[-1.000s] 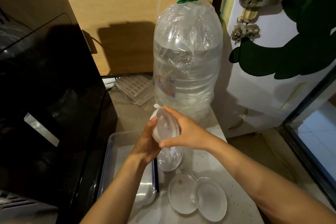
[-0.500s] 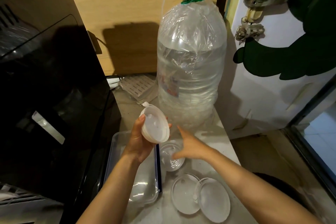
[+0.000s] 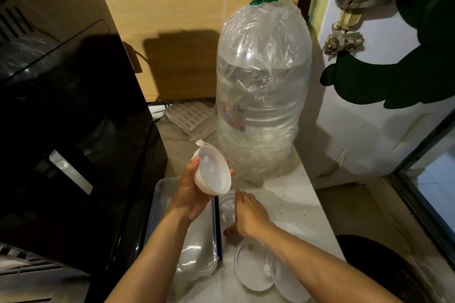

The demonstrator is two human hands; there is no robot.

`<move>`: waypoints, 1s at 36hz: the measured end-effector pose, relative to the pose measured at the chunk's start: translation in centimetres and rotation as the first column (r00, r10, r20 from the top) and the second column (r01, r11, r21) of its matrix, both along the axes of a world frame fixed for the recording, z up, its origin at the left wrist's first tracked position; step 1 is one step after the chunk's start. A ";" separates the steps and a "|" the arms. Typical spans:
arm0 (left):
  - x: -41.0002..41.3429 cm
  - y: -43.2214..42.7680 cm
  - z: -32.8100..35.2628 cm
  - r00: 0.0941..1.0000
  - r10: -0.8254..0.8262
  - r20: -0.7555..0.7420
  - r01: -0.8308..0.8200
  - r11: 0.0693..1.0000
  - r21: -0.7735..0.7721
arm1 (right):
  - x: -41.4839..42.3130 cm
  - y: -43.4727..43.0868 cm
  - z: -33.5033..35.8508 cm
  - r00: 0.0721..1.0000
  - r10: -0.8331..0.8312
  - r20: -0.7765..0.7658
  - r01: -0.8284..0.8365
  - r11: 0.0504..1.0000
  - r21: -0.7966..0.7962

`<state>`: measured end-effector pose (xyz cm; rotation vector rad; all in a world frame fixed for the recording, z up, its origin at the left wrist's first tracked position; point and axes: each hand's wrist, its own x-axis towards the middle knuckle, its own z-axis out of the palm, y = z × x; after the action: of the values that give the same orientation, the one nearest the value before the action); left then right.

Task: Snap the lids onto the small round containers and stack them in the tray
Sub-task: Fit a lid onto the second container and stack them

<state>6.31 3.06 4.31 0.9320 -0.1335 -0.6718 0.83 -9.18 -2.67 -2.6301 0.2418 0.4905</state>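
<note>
My left hand (image 3: 189,194) holds a small round white container with its lid on (image 3: 213,171), tilted toward me above the clear rectangular tray (image 3: 161,188). My right hand (image 3: 248,216) is down on the counter, fingers curled around a second clear round container (image 3: 227,208) just right of the tray's blue-edged rim. Two loose translucent lids lie side by side near the counter's front, one (image 3: 251,264) partly under my right forearm and the other (image 3: 286,283) to its right. The tray holds a clear rounded piece at its near end (image 3: 197,261).
A big water bottle (image 3: 263,86) wrapped in plastic, with a green cap, stands at the back of the narrow counter. A black appliance (image 3: 69,115) fills the left side. A slotted white rack (image 3: 190,114) lies behind. A white door (image 3: 384,110) is on the right.
My right hand has left the lidded container and dropped to the second container on the counter. My left hand has lifted the lidded container slightly up and left.
</note>
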 end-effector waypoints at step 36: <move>0.2 -1.0 1.4 0.994 -0.109 0.013 0.110 0.991 -0.078 | 0.7 -4.7 13.2 0.924 0.096 0.371 -0.231 0.912 0.339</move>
<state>6.50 2.04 5.74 0.8565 -0.2189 -0.7583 1.49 -13.93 10.48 -2.3085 -0.1784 0.0992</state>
